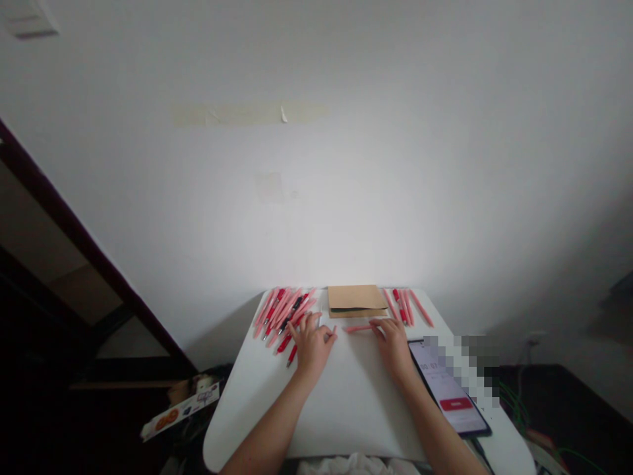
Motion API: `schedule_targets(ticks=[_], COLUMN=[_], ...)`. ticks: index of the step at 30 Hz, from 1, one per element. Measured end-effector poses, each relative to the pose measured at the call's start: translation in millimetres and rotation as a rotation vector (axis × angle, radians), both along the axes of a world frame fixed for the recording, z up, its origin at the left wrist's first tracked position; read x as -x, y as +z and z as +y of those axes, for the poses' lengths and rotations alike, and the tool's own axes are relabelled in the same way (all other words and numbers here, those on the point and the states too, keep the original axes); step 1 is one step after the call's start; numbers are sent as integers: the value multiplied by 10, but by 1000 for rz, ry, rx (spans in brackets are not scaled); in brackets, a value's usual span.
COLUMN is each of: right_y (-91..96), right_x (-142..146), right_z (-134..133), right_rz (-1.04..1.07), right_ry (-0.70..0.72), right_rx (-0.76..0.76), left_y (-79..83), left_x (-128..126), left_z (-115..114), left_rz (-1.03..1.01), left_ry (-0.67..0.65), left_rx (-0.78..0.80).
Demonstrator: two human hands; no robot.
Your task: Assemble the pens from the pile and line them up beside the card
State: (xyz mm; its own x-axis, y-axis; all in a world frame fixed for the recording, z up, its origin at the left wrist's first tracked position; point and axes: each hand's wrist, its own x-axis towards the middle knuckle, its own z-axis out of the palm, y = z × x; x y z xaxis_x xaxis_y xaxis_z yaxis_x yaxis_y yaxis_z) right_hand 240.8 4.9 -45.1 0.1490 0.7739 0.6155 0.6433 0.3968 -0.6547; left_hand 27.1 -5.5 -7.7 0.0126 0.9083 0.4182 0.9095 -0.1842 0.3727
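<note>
My right hand point(393, 343) pinches a pink pen point(357, 328) that points left over the table. Between the thumb and finger of my left hand point(310, 343) is a short pink piece point(335, 330) that looks like a pen cap, apart from the pen's left end. Just beyond my left hand lies a loose pile of pens point(281, 310), mostly pink, with some red and black ones. Its fingers hide part of that pile. To the right, several pink and red pens point(405, 308) lie roughly side by side beyond my right hand.
A folded brown card or envelope point(357, 297) lies at the table's back edge against the wall point(316, 198). Beside my right forearm a phone or tablet point(448, 389) shows a timer, with a cable at its near end. The white table point(346, 415) has rounded front corners.
</note>
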Motion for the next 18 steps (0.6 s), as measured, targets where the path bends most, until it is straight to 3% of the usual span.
schedule_targets(ticks=[18], right_y=[-10], right_x=[16], right_z=[10], right_rz=[80], right_ry=[48], right_rx=[36], left_y=[-10], left_x=[-29], left_z=[-19], left_rz=[-47], left_ry=[-171], left_rx=[-46])
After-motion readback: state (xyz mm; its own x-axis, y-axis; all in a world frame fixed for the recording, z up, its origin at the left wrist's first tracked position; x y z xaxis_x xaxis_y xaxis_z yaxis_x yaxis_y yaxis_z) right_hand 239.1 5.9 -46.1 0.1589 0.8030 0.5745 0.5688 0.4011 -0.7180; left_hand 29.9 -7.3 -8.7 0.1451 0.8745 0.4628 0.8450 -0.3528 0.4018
